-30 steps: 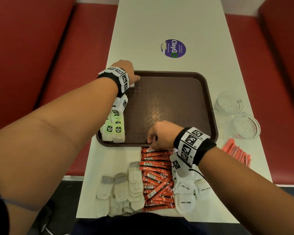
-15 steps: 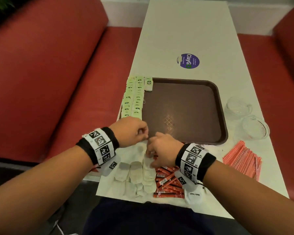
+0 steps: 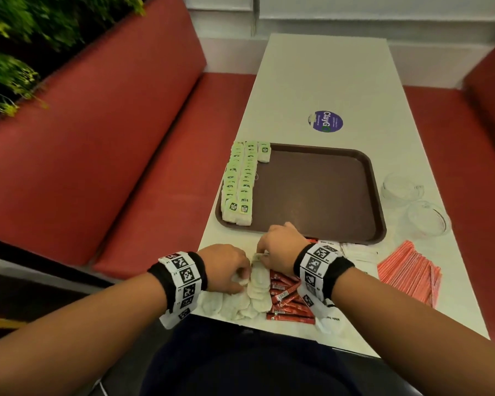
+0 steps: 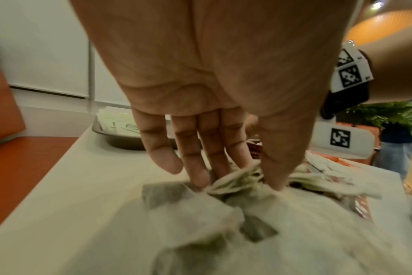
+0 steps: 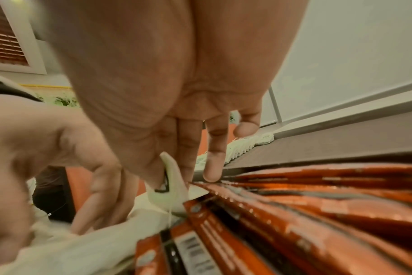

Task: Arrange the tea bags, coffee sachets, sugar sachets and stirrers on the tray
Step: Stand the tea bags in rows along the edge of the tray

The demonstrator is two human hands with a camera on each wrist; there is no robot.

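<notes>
A brown tray (image 3: 320, 195) lies mid-table with two rows of green-tagged tea bags (image 3: 240, 181) along its left side. White tea bags (image 3: 240, 302) lie in a pile at the near table edge, beside red coffee sachets (image 3: 286, 298). My left hand (image 3: 229, 270) pinches the tops of several white tea bags (image 4: 238, 180) between fingers and thumb. My right hand (image 3: 280, 247) pinches a green paper tag (image 5: 171, 178) with its string, over the coffee sachets (image 5: 294, 214). White sugar sachets (image 3: 357, 252) and orange stirrers (image 3: 409, 272) lie to the right.
Two clear glass bowls (image 3: 412, 201) stand right of the tray. A round purple sticker (image 3: 325, 121) is on the far table top. Red bench seats (image 3: 155, 167) flank the table, with plants (image 3: 12, 52) behind the left one.
My left hand came back from the tray's far left corner to the near tea bag pile. Both hands now meet there, and the head view has shifted left and back.
</notes>
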